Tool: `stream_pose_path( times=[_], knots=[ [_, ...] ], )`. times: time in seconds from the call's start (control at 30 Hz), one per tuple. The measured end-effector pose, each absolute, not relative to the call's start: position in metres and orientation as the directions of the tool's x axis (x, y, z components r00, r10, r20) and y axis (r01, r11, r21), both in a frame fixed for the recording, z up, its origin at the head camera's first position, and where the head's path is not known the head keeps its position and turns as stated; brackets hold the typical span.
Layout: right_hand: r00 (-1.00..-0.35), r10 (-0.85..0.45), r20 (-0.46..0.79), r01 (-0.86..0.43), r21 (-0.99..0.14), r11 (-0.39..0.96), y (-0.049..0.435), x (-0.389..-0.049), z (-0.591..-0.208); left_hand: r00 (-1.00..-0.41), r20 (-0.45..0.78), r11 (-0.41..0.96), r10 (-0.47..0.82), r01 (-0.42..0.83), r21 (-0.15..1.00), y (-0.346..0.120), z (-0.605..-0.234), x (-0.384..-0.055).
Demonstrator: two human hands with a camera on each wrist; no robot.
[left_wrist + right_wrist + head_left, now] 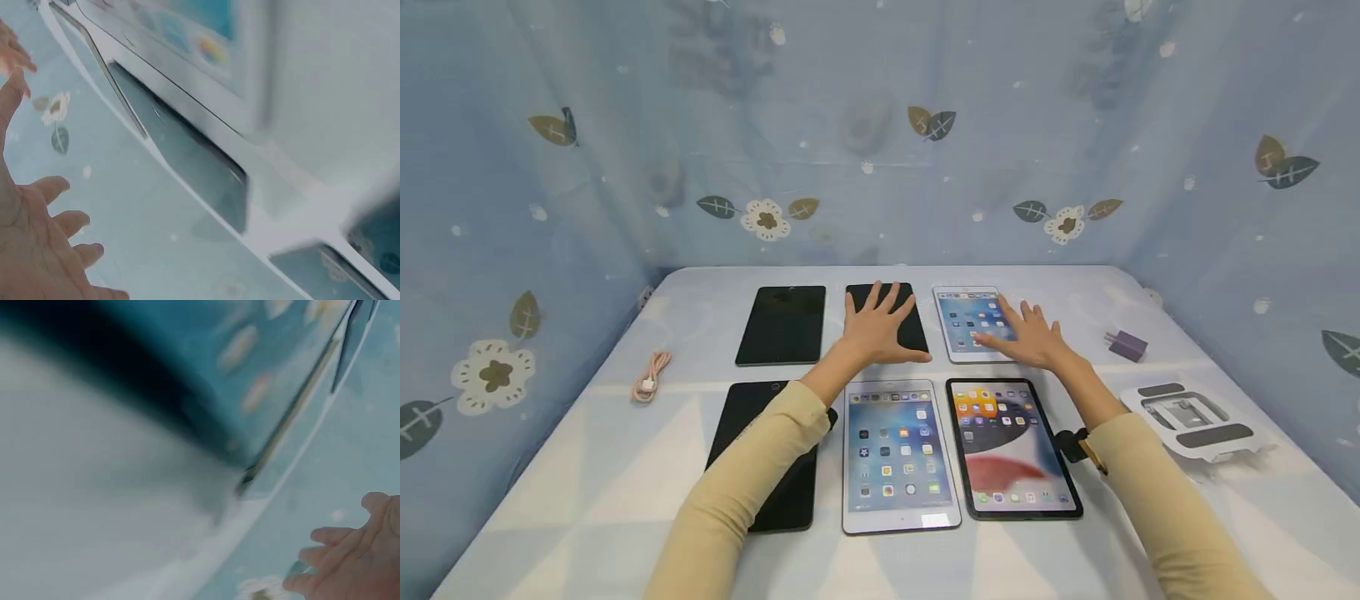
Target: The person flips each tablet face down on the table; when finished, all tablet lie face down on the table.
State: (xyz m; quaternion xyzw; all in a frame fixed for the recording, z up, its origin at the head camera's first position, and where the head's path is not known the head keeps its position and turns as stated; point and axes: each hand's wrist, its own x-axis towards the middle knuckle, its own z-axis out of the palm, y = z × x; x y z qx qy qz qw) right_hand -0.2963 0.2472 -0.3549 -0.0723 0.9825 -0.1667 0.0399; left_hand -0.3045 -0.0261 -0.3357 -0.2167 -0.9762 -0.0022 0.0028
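Note:
My left hand [874, 332] is spread over the dark tablet [913, 327] in the middle of the back row, hiding part of it. Its fingers stand apart and grip nothing; the left wrist view also shows the spread fingers [72, 221]. With fingers spread, my right hand [1033, 337] is over the right edge of a white tablet [966, 321] with a lit screen. Whether either hand touches a tablet is unclear. In front lie a dark tablet [786, 496] partly under my left forearm, a lit white tablet [898, 458] and a lit black-framed tablet [1015, 450].
Another dark tablet [782, 325] lies at the back left. A coiled pink cable [651, 377] is on the table's left side. To the right are a purple plug adapter [1126, 345] and a white folding stand [1195, 421]. A patterned blue curtain [880, 133] surrounds the table.

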Motion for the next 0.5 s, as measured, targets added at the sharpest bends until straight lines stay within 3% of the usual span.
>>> stream_pose_path(
  times=[0.23,0.5],
  knots=[
    [-0.975,-0.159,-0.153,-0.057,-0.523,0.851,0.268,-0.304,-0.371,-0.901,-0.055,0.903,0.430,0.430,0.002,0.010,-0.347,-0.315],
    [-0.945,-0.164,-0.282,0.006,-0.518,0.855,0.286,-0.306,-0.380,-0.866,-0.243,0.899,0.438,0.415,0.141,0.053,-0.363,-0.322]
  ],
)
